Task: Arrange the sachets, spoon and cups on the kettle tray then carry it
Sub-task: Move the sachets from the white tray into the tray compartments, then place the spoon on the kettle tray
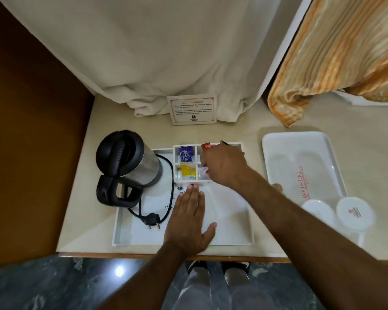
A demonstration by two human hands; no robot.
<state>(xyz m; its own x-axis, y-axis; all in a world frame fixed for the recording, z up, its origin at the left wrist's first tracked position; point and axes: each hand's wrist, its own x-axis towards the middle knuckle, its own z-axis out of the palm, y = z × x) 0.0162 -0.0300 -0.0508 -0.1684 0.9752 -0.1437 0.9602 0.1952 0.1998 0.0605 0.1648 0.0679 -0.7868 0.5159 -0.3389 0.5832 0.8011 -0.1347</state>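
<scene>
A white kettle tray [233, 220] lies on the beige counter, with a black and steel kettle [127, 162] at its left and the plug [153, 222] on the tray floor. At the tray's back is a divided sachet holder [176, 165] with a purple sachet [186, 154], a yellow sachet [188, 171] and red sachets [206, 146]. My left hand [189, 220] rests flat and open on the tray floor, fingertips at the holder's front wall. My right hand [222, 166] is over the holder's right compartments, fingers pinched on a white sachet [203, 170]. Two white cups [354, 212] stand upside down at the right.
A second white tray [300, 166] with red lettering lies to the right, the cups at its near end. A printed card [192, 110] leans against the white curtain [166, 52] at the back. An orange striped cloth [334, 52] hangs at the far right. The counter edge runs just in front of me.
</scene>
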